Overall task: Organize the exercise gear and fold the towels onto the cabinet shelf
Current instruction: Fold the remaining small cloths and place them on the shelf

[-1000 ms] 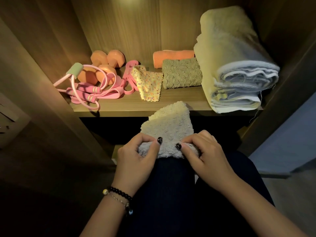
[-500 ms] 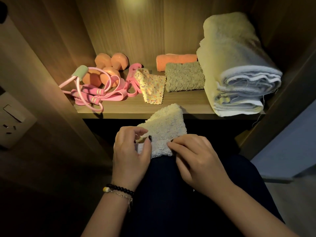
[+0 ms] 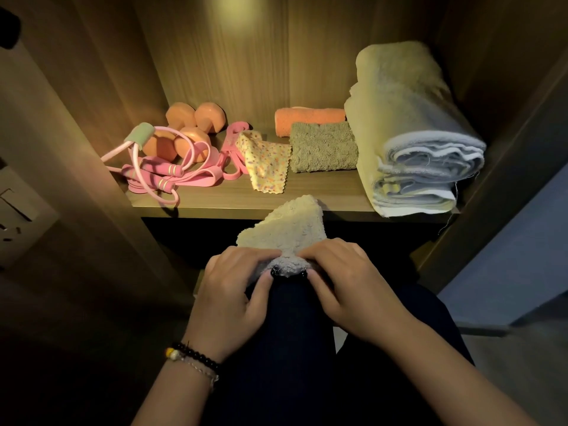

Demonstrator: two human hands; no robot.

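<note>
A small cream fluffy towel (image 3: pixel 285 227) lies over my knee, just below the shelf's front edge. My left hand (image 3: pixel 233 290) and my right hand (image 3: pixel 344 284) both pinch its near edge, thumbs underneath, close together. On the wooden cabinet shelf (image 3: pixel 322 192) lie orange dumbbells (image 3: pixel 190 127), a pink skipping rope and pink bands (image 3: pixel 166 173), a yellow patterned cloth (image 3: pixel 267 164), a folded olive towel (image 3: pixel 322 147), an orange rolled towel (image 3: pixel 307 118) behind it, and a big folded cream towel (image 3: pixel 408 133) at the right.
Cabinet side walls close in at left (image 3: pixel 101 118) and right (image 3: pixel 507 118). A wall socket (image 3: pixel 15 207) sits at the far left. My dark-trousered leg (image 3: pixel 295 348) fills the lower middle. Pale floor (image 3: pixel 507 265) shows at the right.
Both hands have drawn together on the towel's near edge, folding it narrower over my knee. The view has shifted down slightly.
</note>
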